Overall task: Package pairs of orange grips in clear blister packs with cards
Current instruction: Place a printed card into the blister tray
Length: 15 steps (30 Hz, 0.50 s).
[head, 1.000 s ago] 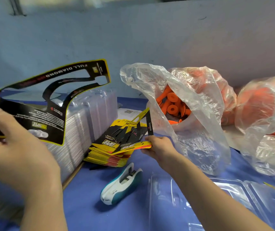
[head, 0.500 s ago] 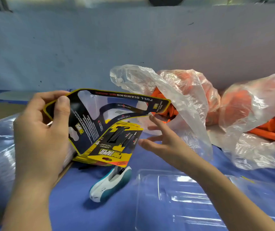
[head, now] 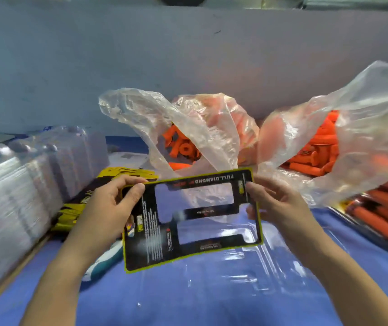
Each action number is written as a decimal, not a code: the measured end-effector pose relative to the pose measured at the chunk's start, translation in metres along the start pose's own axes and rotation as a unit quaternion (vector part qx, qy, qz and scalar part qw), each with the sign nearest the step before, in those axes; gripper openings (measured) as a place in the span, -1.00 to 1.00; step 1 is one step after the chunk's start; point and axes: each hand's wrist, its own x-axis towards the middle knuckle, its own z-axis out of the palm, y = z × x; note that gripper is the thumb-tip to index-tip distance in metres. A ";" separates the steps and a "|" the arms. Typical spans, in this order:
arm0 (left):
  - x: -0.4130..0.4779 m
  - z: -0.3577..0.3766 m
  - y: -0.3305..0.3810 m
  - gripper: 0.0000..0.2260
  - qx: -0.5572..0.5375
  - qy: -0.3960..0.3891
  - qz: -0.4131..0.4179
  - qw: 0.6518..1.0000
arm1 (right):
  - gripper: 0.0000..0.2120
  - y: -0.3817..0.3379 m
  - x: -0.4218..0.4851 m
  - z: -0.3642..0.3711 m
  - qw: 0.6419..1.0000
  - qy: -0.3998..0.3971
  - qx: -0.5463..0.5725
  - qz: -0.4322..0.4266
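Note:
A black card with a yellow edge and two cut-out windows (head: pixel 146 238) is held flat in front of me by both hands. My left hand (head: pixel 108 208) pinches its left upper corner, thumb on top. My right hand (head: pixel 275 205) grips its right edge. Under the card an open clear blister pack (head: pixel 247 274) lies on the blue table. Loose orange grips (head: pixel 181 149) fill a clear plastic bag behind the card, and more orange grips (head: pixel 315 156) show in a second bag at the right.
A tall stack of clear blister shells (head: pixel 23 184) stands at the left, with a pile of yellow and black cards (head: pixel 70 208) beside it. A white and teal tape dispenser (head: pixel 103 264) lies under my left wrist. Packed orange grips (head: pixel 386 220) lie far right.
The card has come down and to the middle, over the blister pack. My right hand, open half a second ago, now grips the card's right edge.

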 end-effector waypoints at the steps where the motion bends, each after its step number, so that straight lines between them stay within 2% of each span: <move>1: 0.000 0.004 -0.006 -0.88 0.031 -0.016 -0.006 0.999 | -0.87 0.005 -0.002 -0.004 1.000 0.006 -0.024 0.020; 7: -0.004 0.021 -0.029 -0.93 0.153 -0.089 -0.042 0.983 | -0.83 0.032 -0.008 -0.022 0.973 0.003 -0.224 0.062; 11: -0.006 0.033 -0.032 -0.93 0.177 -0.115 -0.051 0.976 | -0.79 0.038 -0.011 -0.027 0.926 0.003 -0.373 0.047; 15: -0.009 0.043 -0.034 -0.93 0.222 -0.132 -0.046 0.965 | -0.81 0.039 -0.012 -0.032 0.901 -0.009 -0.431 0.053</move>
